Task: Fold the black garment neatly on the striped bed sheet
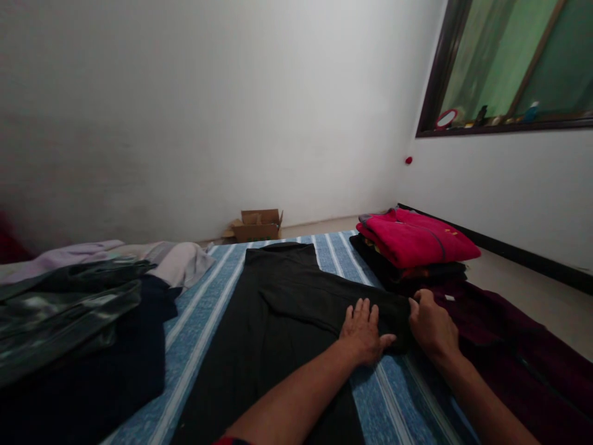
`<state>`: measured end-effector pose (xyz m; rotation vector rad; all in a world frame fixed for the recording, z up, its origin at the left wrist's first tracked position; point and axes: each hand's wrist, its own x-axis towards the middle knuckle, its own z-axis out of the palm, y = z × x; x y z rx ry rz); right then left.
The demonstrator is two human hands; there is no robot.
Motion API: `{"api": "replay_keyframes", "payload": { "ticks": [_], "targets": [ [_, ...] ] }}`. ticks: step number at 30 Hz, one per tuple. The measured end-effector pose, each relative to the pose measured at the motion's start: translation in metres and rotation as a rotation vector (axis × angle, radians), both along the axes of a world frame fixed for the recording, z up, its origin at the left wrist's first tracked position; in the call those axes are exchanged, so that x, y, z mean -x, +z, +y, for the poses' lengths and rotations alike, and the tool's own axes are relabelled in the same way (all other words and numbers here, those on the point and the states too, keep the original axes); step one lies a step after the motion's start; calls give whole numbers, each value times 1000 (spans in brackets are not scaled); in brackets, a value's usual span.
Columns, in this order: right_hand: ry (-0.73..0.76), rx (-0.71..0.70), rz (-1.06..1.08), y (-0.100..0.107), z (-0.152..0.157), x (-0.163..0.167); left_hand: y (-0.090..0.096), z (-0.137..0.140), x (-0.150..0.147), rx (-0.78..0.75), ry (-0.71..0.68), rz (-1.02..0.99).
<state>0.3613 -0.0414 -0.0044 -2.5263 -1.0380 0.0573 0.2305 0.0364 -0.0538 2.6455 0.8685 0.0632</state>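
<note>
A dark high-necked top [287, 327] lies spread on the blue striped bedding [194, 327], its collar toward the wall. One of its sleeves stretches out to the right. My left hand [364, 334] rests flat on that sleeve, fingers spread. At the sleeve's far end, my right hand [432, 324] is closed with thumb and fingers pinching the cuff edge. Just beyond my right hand lies a maroon garment [519, 352], partly covered by my right forearm.
A folded pile topped by a bright pink garment [417, 238] sits at the back right. Loose clothes, including a dark green one [69, 309], are heaped at the left. A cardboard box [257, 225] stands by the wall. A window [509, 68] is at upper right.
</note>
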Motion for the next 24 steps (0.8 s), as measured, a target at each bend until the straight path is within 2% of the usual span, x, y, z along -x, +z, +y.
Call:
{"api": "replay_keyframes", "payload": {
  "ticks": [3,7,10,13,16,19,24],
  "targets": [
    [8,-22,0,-5,-1,-4,1,-2,0,47,8,-7],
    [47,-235,35,-10,1,-12,1,-3,1,140,30,-64],
    [50,-310,45,-4,0,-11,3,-1,7,167,87,-133],
    [69,-329,72,11,-2,-4,14,11,19,129,188,-198],
    [91,-372,103,31,-2,8,31,43,37,212,384,-373],
    [127,-432,143,55,-2,28,44,92,64,296,563,-470],
    [292,-532,123,93,-6,81,50,164,112,572,801,-641]
  ]
}}
